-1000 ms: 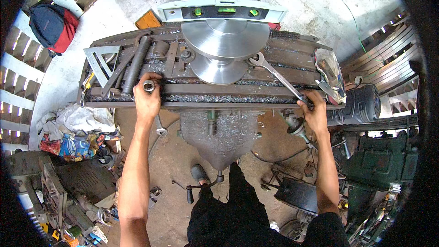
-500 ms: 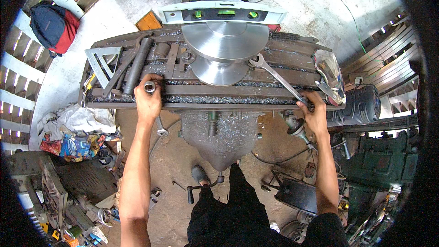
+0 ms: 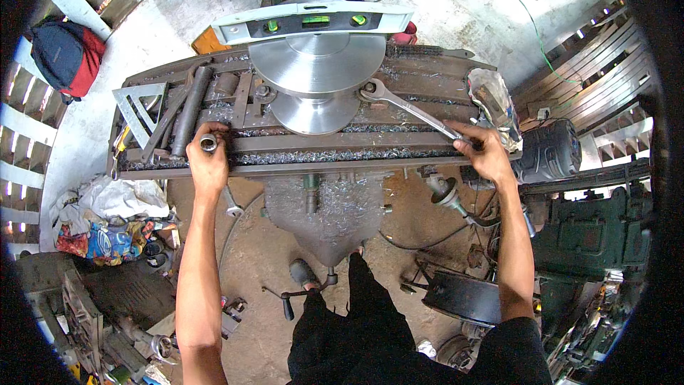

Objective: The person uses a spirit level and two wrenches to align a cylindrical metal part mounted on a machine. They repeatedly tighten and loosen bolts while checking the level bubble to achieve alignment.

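Observation:
My right hand (image 3: 488, 153) is closed on the handle end of a long wrench (image 3: 420, 113). The wrench's ring end sits around a nut or bolt beside the shiny turned metal workpiece (image 3: 320, 64). At the table's front edge, my left hand (image 3: 208, 164) wraps round a metal tool with a round hollow end (image 3: 208, 143). Just below that hand shows an open wrench jaw (image 3: 233, 207); whether it belongs to the same tool, I cannot tell. A spirit level (image 3: 313, 21) lies across the top of the workpiece. Left of the workpiece, a clamp bolt (image 3: 263, 94) stands on the slotted machine table (image 3: 285, 144).
Metal chips cover the slots. On the table's left are a set square (image 3: 139, 110) and a thick round bar (image 3: 192, 110); a crumpled wrapper (image 3: 491, 93) lies at its right end. Beneath are a hand crank (image 3: 288, 306) and a handwheel (image 3: 443, 191). A backpack (image 3: 68, 57) lies far left.
The wrench has turned counterclockwise, its handle end swinging away from me with my right hand. My left hand keeps its hold near the table edge. The whole view has shifted slightly.

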`<state>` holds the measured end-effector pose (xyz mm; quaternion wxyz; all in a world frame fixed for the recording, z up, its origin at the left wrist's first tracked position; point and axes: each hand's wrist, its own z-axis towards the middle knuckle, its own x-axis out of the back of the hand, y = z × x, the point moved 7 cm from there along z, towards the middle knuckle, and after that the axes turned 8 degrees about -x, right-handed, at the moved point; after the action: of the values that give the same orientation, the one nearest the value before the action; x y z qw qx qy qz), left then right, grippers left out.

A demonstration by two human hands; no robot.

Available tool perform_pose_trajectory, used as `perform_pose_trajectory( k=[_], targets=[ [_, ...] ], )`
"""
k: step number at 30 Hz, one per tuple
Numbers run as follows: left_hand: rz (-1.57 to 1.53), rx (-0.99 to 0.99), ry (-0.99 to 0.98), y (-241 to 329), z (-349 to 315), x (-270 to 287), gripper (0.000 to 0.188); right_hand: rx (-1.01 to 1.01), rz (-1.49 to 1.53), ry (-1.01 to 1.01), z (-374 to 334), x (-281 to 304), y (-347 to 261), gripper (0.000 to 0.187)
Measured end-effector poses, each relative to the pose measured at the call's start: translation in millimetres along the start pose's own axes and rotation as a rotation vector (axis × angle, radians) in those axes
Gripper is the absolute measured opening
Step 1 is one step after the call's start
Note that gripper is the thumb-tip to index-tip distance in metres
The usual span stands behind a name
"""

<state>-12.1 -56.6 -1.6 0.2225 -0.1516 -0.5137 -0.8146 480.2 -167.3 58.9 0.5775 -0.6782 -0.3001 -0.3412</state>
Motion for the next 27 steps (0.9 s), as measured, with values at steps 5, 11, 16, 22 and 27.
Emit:
perform_pose_trajectory(
  k=[5, 11, 16, 22, 27],
  targets=[
    [0.041, 0.088, -0.057, -6, -1, -1, 0.017, 0.015, 0.007, 0.029, 7, 2, 19, 0.036],
    [0.041, 0.026, -0.053, 0, -1, 0, 0.017, 0.125, 0.01, -0.009, 24, -2, 23, 0.039],
    [0.055, 0.0, 0.014, 1, -1, 0, 0.022, 0.089, -0.036, -0.049, 20, -7, 19, 0.041],
    [0.08, -0.047, 0.038, 0, 0, -1, 0.021, 0.146, -0.055, 0.093, -2, -16, 0, 0.041],
    [0.102, -0.04, 0.012, 1, -2, 0, 0.019, -0.012, -0.261, 0.041, 11, -2, 7, 0.04]
  ],
)
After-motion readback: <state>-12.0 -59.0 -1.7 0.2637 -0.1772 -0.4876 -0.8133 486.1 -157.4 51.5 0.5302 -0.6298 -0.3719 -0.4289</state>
